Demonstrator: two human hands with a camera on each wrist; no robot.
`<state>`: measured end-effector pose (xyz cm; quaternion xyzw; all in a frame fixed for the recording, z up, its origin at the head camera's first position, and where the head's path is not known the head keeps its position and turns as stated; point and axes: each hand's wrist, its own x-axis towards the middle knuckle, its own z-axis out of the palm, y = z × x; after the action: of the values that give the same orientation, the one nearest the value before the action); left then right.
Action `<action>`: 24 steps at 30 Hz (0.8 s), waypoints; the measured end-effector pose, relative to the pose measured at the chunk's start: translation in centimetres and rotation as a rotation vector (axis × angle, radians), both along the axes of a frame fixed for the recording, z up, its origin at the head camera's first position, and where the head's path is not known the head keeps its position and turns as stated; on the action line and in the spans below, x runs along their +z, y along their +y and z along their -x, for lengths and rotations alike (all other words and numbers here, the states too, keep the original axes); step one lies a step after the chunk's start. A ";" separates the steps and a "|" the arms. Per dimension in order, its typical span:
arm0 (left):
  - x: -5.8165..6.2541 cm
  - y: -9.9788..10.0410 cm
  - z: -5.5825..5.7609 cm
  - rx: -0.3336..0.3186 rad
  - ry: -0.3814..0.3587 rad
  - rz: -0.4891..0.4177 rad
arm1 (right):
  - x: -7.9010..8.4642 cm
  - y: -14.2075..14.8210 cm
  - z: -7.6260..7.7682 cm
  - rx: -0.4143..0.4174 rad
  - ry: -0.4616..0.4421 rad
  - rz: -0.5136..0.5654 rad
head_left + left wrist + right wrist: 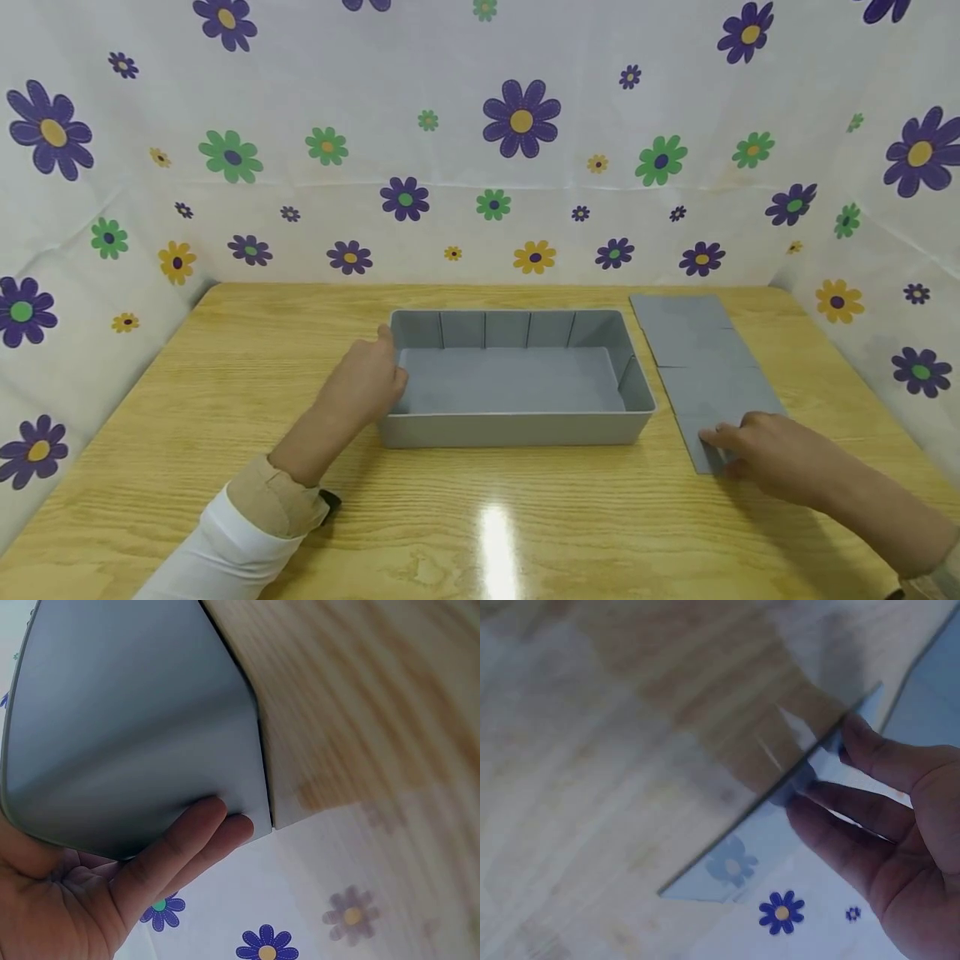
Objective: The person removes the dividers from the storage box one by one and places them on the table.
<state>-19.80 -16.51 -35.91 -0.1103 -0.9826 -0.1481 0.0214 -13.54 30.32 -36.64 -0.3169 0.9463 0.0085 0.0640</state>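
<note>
A grey rectangular bin (517, 429) with ribbed inner walls stands on the table. My left hand (362, 379) grips its left end wall; in the left wrist view, fingers (176, 847) lie along the wall's outer face and the rest of the hand is partly hidden behind the rim. At the right lie flat grey panels (708, 387), edges overlapping in a row. My right hand (780, 454) touches the nearest panel, its index finger stretched out on top. The right wrist view shows thumb and fingertips (802, 814) at the panel's edge (697, 877), spaced apart.
Wood-grain table (225, 400) lies under everything, with a bright light reflection near its front. A white cloth with printed flowers (521, 121) closes off the back and both sides.
</note>
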 end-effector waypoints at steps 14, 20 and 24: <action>-0.2 0.1 0.1 -0.011 -0.045 -0.023 | 1.2 -1.7 3.0 -0.075 0.372 0.332; -0.2 -0.6 0.4 -0.116 -0.081 -0.115 | 0.4 -1.4 2.6 -0.128 0.440 0.355; 0.3 -2.2 0.2 -0.186 -0.073 -0.143 | 1.0 -1.2 3.1 -0.097 0.468 0.320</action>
<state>-19.98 -18.74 -35.61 -0.1935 -0.9551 -0.2233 -0.0205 -16.65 29.15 -35.64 -0.2666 0.9387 -0.0709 -0.2066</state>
